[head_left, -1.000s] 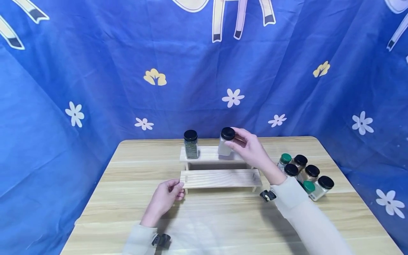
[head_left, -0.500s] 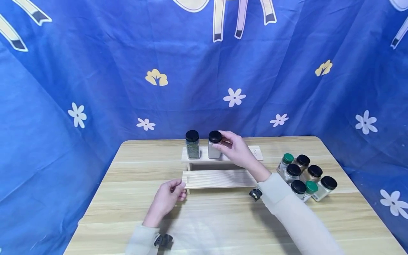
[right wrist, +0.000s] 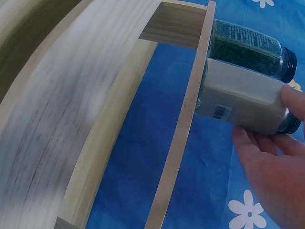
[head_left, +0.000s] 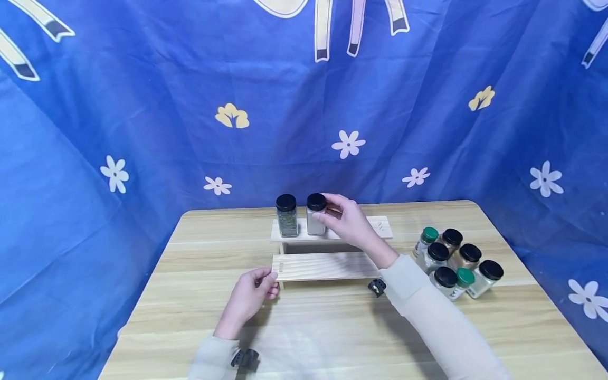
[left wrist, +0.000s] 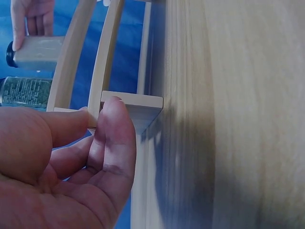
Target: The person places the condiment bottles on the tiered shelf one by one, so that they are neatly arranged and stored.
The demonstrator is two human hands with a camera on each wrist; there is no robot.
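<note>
My right hand holds a black-capped spice jar of pale powder near its cap, thumb on one side and fingers on the other. That jar stands upright on the upper tier of a two-tier wooden rack. To its left on the same tier is a black-capped jar of green dried herbs, with a narrow gap between them in the head view. My left hand pinches the left end of the rack's lower board, thumb above and fingers beneath, as the left wrist view shows.
Several more spice jars, with black or green caps, stand grouped on the wooden table right of the rack. A blue patterned cloth hangs behind the table and along its sides.
My right hand has carried the pale powder jar leftward along the upper tier, closer to the herb jar. My left hand keeps its pinch on the rack's lower board.
</note>
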